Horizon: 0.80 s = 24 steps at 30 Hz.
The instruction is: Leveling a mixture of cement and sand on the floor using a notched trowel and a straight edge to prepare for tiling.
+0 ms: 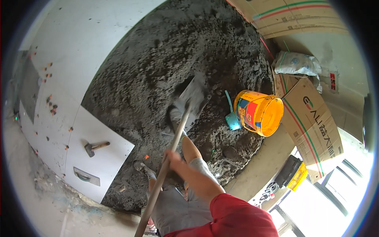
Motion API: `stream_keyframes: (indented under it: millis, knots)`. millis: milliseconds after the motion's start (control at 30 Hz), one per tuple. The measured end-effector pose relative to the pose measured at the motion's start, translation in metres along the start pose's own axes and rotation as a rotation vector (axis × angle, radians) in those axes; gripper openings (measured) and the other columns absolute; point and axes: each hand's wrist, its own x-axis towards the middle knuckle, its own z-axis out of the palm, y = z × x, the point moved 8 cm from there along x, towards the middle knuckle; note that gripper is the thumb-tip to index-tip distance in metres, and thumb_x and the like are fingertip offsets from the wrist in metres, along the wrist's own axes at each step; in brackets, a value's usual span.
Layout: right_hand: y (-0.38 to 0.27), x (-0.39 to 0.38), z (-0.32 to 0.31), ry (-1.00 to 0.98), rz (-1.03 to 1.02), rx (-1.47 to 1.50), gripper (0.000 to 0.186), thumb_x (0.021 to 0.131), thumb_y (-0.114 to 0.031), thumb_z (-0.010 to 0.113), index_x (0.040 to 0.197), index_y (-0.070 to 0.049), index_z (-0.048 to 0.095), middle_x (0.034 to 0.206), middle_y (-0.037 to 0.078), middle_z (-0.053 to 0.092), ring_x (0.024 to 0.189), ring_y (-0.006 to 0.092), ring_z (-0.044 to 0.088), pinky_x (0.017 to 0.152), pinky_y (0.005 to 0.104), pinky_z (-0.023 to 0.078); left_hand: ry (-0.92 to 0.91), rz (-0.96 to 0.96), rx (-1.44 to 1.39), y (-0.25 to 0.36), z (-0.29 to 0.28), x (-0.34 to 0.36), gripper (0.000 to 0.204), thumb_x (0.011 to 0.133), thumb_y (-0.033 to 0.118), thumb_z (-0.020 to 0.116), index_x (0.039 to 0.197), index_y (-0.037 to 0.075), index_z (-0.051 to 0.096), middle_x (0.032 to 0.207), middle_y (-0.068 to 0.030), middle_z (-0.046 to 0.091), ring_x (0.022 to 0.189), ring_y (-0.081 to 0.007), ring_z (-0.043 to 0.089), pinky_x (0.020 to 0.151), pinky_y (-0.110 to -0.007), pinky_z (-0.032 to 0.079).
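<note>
My right hand (172, 159), slightly smeared by motion, is wrapped round the long wooden handle of a shovel (158, 185). The handle runs from the lower edge up to a broad, mortar-coated blade (192, 96), which rests at or in the dark, crumbly mortar (158, 59). One of my feet stands in the mortar right beside the blade; my other shoe (141, 167) is farther left. My left hand does not show. Right of the blade, a teal scoop-like tool (233, 121) lies near a tipped orange bucket (270, 116), whose mouth faces right.
Large pale tiles (98, 158) lie on the left, bearing a rubber mallet (96, 148), a flat trowel (87, 176) and small tile spacers. Cardboard (312, 122) covers the right side, with a filled sack (297, 63) by the wall. A black and yellow case (294, 173) stands lower right.
</note>
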Motion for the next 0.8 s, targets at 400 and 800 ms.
stream_keyframes:
  millis: [400,800]
  knots:
    - [-0.42,0.128,-0.162,0.054,-0.287,0.229,0.016,0.091,-0.012,0.069,0.082,-0.009,0.057,0.068,0.005,0.054,0.058,0.0199,0.057,0.055,0.0383,0.054,0.234,0.435,-0.162,-0.016,0.208,0.173,0.031,0.08,0.031,0.068,0.102,0.009,0.072,0.083,-0.0198,0.075,0.078,-0.0427,0.073,0.072,-0.055,0.058]
    - [-0.343,-0.024,-0.133,0.414,-0.465,-0.067,0.019,0.091,-0.016,0.076,0.094,-0.002,0.064,0.071,0.009,0.06,0.059,0.024,0.06,0.051,0.0431,0.051,-0.639,0.435,-0.662,-0.142,0.374,0.157,0.037,0.079,0.031,0.084,0.108,0.008,0.079,0.082,-0.0099,0.077,0.077,-0.0192,0.075,0.068,-0.034,0.057]
